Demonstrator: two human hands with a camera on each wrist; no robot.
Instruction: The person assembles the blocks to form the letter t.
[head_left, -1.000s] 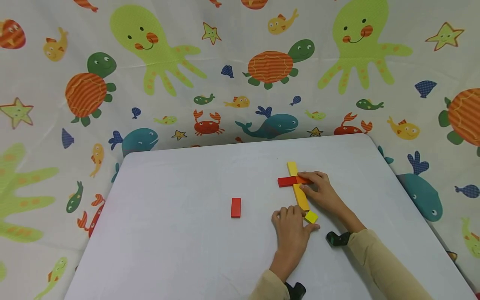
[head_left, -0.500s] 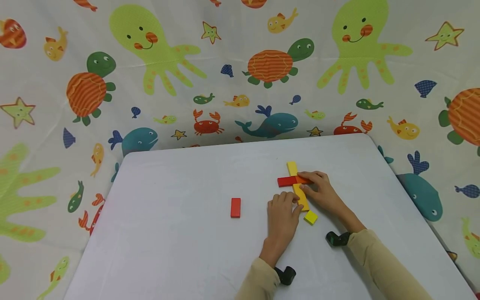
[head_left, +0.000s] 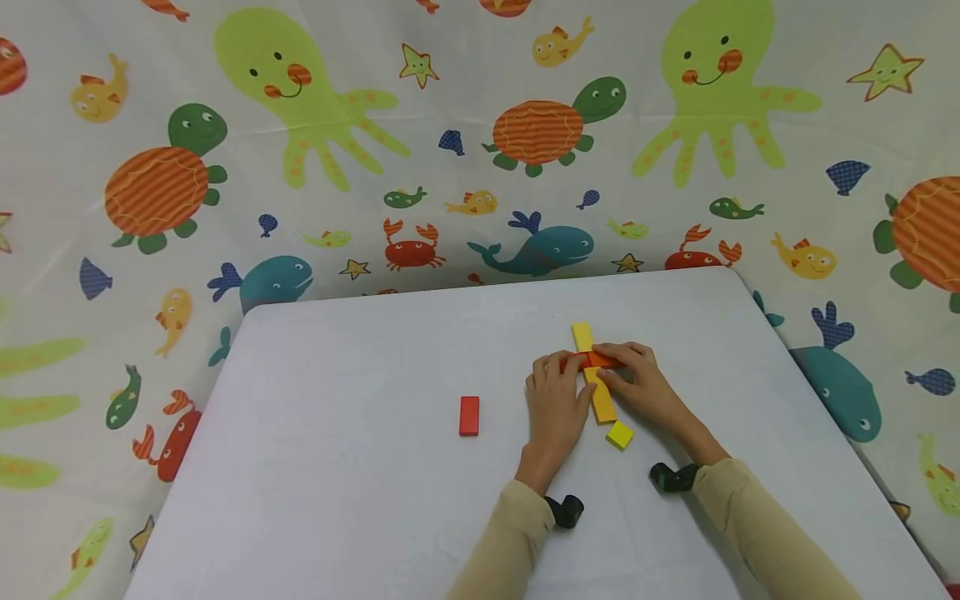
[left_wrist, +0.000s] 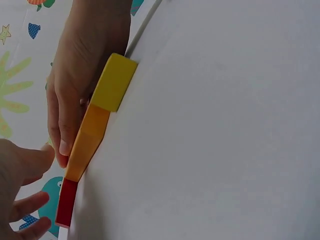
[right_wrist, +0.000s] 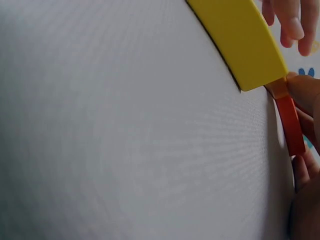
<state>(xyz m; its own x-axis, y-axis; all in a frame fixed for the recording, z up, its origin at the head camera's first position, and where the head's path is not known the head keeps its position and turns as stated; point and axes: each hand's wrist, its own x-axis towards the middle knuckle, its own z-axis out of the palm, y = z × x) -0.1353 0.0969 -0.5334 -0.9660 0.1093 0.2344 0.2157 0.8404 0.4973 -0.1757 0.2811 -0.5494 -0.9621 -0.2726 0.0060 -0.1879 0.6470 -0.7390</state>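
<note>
A cross of flat wooden blocks lies on the white table. Its upright has a yellow block (head_left: 582, 335) on top and an orange-yellow block (head_left: 600, 396) below. A bright yellow block (head_left: 619, 435) sits tilted at the bottom end. My right hand (head_left: 647, 387) holds the orange-red block (head_left: 604, 361) of the right arm between thumb and fingers. Over the left arm's red block (left_wrist: 65, 202) is my left hand (head_left: 553, 408), fingers loosely bent and thumb apart; in the head view they hide most of that block. Whether they touch it, I cannot tell.
Another red block (head_left: 468, 416) lies alone left of the cross. The white tabletop (head_left: 337, 467) reaches back to a curtain (head_left: 435, 142) printed with sea animals. A black wrist camera (head_left: 566, 511) sits beside the left cuff, another (head_left: 671, 477) beside the right.
My left hand has moved from the bright yellow block up along the upright to the red block of the left arm. The right hand has stayed in place.
</note>
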